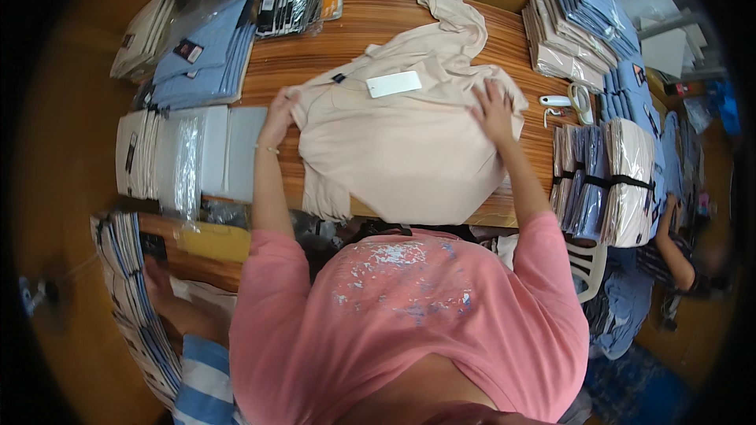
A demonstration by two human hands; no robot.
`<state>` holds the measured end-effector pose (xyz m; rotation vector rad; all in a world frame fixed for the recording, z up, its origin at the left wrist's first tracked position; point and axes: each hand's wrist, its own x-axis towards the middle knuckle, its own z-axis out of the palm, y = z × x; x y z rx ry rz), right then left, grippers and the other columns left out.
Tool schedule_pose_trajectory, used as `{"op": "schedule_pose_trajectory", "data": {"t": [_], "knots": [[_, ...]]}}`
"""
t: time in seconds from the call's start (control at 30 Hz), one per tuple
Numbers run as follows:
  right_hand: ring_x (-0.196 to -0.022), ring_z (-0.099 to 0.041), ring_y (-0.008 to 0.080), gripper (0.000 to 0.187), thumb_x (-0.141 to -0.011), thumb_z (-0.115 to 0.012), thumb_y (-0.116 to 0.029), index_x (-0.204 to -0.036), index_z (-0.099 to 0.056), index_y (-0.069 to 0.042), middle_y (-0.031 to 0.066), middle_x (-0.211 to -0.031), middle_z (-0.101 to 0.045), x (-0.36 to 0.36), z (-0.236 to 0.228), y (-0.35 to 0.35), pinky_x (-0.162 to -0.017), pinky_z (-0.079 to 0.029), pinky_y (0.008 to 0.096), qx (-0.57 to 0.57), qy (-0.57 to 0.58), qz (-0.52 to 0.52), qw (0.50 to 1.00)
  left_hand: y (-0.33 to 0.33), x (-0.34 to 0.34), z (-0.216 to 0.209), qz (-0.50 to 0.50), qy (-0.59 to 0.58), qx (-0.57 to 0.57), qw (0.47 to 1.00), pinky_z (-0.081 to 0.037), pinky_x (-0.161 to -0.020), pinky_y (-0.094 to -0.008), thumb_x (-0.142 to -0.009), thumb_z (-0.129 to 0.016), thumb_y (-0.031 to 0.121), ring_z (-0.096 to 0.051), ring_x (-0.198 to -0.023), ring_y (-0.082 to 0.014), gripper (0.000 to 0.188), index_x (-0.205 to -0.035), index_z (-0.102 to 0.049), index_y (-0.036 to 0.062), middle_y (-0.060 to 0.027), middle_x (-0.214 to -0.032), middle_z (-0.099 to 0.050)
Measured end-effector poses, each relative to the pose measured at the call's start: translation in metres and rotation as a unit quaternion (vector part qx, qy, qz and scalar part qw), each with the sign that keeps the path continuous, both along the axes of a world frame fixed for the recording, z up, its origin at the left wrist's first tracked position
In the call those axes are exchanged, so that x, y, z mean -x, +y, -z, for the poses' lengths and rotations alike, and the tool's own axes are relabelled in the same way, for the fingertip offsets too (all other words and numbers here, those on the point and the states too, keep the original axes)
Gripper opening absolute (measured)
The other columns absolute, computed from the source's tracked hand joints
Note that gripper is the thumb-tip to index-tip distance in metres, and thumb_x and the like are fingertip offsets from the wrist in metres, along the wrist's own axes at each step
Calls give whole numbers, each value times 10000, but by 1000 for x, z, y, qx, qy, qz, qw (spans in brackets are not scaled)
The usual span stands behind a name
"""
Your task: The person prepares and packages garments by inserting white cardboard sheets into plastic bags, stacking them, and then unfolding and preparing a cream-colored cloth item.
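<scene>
A beige long-sleeved shirt (394, 157) lies spread on the wood-grain table (346, 20) in front of me. One sleeve reaches toward the table's far edge; the other sleeve's cuff hangs near the front left. A blank white hang tag (395, 84) rests on the cloth, beside a small dark neck label (339, 78). At the shirt's left edge my left hand (277, 120) has its fingers closed on the fabric. My right hand (495, 112) lies open on the shirt's right side, fingers spread over the cloth.
Folded blue shirts (205, 55) and clear plastic bags (189, 157) line the left. Bagged, strapped shirt bundles (602, 181) and scissors (581, 102) sit to the right, with taller stacks (567, 24) behind. One person's arm (185, 311) is at lower left; another person (677, 256) is at far right.
</scene>
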<state>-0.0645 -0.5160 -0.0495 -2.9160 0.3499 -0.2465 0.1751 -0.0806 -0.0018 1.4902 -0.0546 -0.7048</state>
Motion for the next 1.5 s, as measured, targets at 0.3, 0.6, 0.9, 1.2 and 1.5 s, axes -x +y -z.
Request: {"op": "schedule_pose_trajectory", "data": {"t": [0.3, 0.6, 0.9, 1.2, 1.5], "knots": [[-984, -511, 309, 377, -786, -661, -286, -1089, -583, -76, 129, -1058, -558, 0, -76, -7, -816, -400, 443, 24, -165, 97, 981, 36, 83, 13, -88, -191, -456, 865, -474, -751, -357, -795, -675, 370, -620, -851, -277, 484, -1054, -537, -16, -175, -917, -633], [-965, -530, 271, 353, -855, -609, -241, -1074, -538, 27, 156, -996, -573, 159, -23, 23, -880, -400, 391, -255, -24, 232, 938, 30, 183, -3, -16, -215, -347, 913, -463, -776, -393, -890, -523, 288, -621, -898, -290, 381, -1093, -547, -33, -206, -939, -634], [-924, -595, 227, 264, -898, -575, -190, -1117, -491, -68, 95, -1018, -584, -15, -167, -130, -810, -528, 378, -767, -248, 200, 557, -79, -45, -138, -240, 86, 264, 930, -462, -950, -403, -931, -396, 135, -584, -1039, -304, 315, -1133, -553, -49, -199, -1149, -589], [-927, -616, 222, 432, -902, -550, -152, -1312, -426, -101, 165, -1108, -572, -46, -350, -174, -708, -549, 304, -528, -376, 3, 761, -22, -174, -295, -17, -187, 374, 908, -443, -941, -311, -724, -722, 228, -514, -1131, -159, 748, -1363, -370, 63, -76, -1299, -495], [-1180, -473, 181, 301, -834, -592, -43, -1135, -596, -65, 96, -1221, -554, 119, -254, -52, -993, -363, 287, -395, -279, 225, 846, 46, 65, -230, -24, -214, 71, 974, -271, -1097, -338, -828, -613, 116, -390, -1281, -219, 570, -1334, -400, -35, -129, -1389, -416]]}}
